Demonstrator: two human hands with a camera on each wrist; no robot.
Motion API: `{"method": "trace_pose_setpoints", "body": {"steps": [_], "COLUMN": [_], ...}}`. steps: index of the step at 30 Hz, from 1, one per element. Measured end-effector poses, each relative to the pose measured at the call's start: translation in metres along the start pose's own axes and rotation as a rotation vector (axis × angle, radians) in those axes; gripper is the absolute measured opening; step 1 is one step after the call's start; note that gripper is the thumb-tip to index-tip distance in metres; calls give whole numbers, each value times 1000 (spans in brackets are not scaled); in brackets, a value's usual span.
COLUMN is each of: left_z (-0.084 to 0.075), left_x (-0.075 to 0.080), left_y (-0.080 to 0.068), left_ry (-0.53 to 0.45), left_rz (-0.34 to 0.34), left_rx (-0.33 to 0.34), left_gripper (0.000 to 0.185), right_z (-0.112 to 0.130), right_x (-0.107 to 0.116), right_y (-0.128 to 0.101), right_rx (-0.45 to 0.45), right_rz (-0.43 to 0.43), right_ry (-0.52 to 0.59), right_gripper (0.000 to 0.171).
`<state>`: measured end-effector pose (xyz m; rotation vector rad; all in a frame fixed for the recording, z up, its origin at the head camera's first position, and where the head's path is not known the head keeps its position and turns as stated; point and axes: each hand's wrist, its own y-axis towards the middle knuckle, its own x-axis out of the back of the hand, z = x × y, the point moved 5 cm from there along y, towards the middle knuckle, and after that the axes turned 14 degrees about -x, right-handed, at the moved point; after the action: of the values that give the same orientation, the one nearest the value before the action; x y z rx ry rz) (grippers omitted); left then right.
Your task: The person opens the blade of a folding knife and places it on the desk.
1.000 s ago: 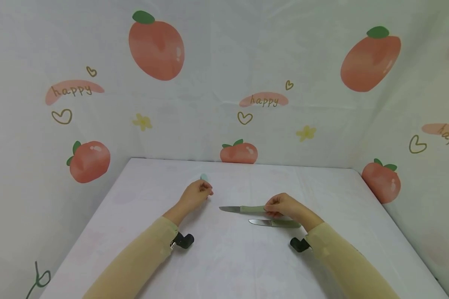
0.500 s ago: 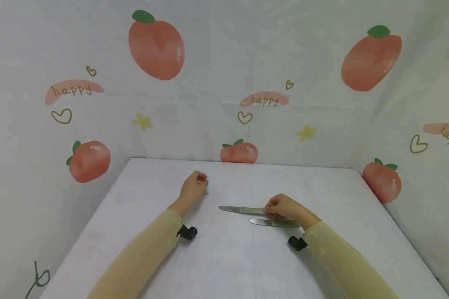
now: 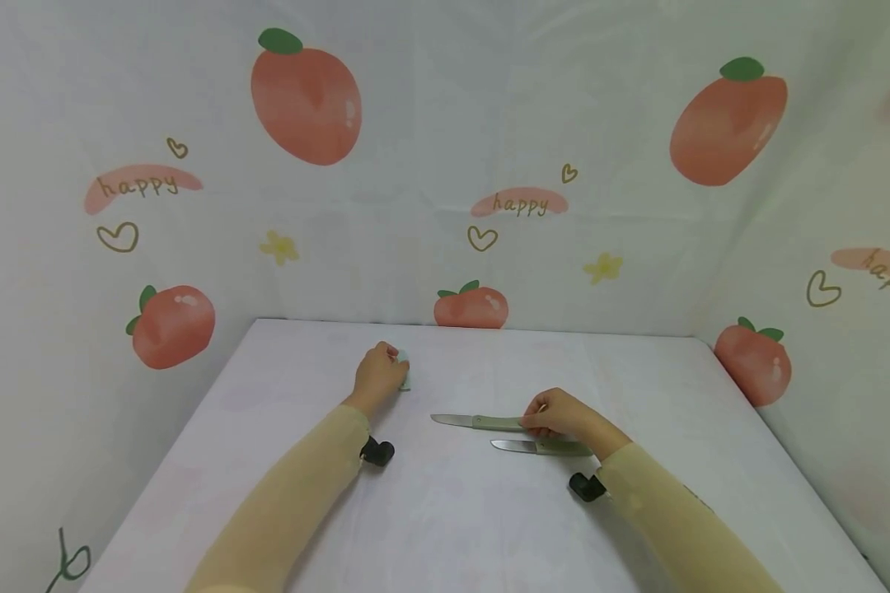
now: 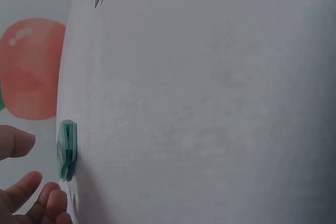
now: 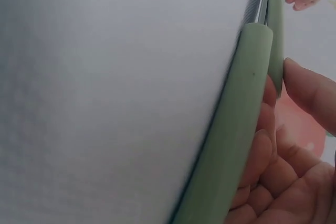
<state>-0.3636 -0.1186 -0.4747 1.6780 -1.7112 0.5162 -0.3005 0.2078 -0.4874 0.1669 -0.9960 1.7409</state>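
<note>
While the right hand (image 3: 564,414) pinches the handle of the far knife (image 3: 482,422), which lies flat on the counter (image 3: 452,527) just behind a second knife (image 3: 541,447), pickup seems only begun. Left of the far knife, the left hand (image 3: 377,378) reaches with loose fingers, holding nothing, for a small green clip (image 4: 67,148); next it likely must close on it.
</note>
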Motion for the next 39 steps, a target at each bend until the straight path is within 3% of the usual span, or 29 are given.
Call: {"method": "trace_pose_setpoints", "body": {"steps": [6, 14, 21, 30, 39], "left_z": [-1, -2, -1, -1, -4], "left_x": [-1, 1, -2, 1, -1], "left_y": [2, 5, 12, 8, 2], "left_ry": [61, 123, 170, 154, 199], "left_rz": [55, 105, 192, 233, 274], "left_rx": [66, 87, 114, 124, 85], "left_gripper": [46, 41, 47, 46, 39], "right_z": [2, 2, 4, 4, 8], "right_x": [0, -2, -1, -1, 5], "right_y": [-2, -4, -5, -5, -10], "right_rx": [-10, -23, -31, -31, -3], "right_rz": [-21, -38, -55, -59, -71], "right_ry": [-32, 3, -23, -24, -28], "right_gripper": [17, 16, 17, 17, 18]}}
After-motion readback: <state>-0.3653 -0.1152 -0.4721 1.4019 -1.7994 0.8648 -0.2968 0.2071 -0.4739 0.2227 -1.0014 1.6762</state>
